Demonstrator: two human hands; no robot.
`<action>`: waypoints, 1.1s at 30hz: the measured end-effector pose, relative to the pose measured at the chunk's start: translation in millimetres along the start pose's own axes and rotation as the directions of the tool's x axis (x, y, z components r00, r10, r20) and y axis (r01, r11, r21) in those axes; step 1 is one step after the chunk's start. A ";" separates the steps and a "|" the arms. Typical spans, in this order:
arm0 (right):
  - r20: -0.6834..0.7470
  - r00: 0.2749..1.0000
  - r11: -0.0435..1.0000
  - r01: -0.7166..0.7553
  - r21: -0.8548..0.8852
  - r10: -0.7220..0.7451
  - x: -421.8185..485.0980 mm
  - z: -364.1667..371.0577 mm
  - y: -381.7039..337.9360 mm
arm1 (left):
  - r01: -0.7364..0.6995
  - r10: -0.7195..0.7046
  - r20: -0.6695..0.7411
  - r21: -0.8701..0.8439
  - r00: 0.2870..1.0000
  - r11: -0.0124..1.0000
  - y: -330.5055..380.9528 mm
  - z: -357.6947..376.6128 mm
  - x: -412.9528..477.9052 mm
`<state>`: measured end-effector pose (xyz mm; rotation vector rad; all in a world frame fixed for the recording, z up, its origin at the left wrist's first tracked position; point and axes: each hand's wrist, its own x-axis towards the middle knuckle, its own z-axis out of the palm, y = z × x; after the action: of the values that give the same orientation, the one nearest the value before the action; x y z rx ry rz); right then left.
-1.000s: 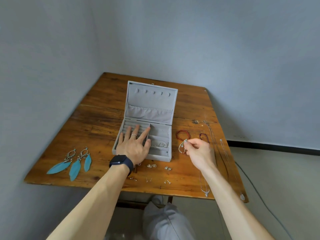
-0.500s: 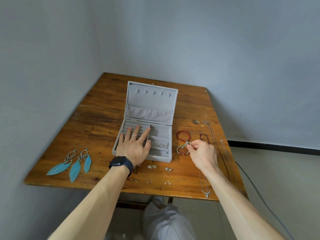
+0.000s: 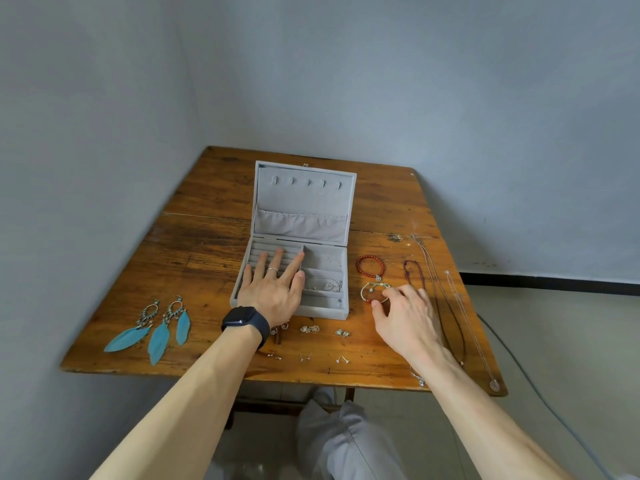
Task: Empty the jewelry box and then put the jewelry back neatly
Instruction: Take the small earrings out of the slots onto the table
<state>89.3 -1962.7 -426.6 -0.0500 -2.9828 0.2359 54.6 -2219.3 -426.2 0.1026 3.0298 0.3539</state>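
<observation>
Your L hand [image 3: 273, 294] lies flat, fingers spread, on the jewelry box [image 3: 311, 311]; R hand [image 3: 408, 320] loose, fingertips at bracelet [image 3: 362, 293] just ahead.

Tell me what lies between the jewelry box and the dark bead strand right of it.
Head view: two bracelets on the table, a red bead bracelet behind, a pale bracelet nearer, the right hand touching it.
</observation>
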 end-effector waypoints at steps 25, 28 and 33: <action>0.381 0.925 0.999 -0.011 0.044 -0.007 66.1 -18.7 -137.0 | -0.061 0.068 -0.067 0.093 0.995 0.994 -12.9 -4.8 -10.9; 0.435 0.900 0.999 0.026 0.031 -0.037 65.6 -16.9 -138.4 | -0.053 0.060 -0.069 0.088 0.996 0.995 -13.0 -4.2 -12.0; 0.460 0.881 0.889 -0.123 0.442 -0.106 65.5 -34.0 -112.5 | -0.059 0.064 -0.064 0.088 0.996 0.994 -14.2 -4.9 -11.2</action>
<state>27.3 -2065.5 -366.0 0.0586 -3.2998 1.1045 64.5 -2235.1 -423.8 0.1944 3.1141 0.2354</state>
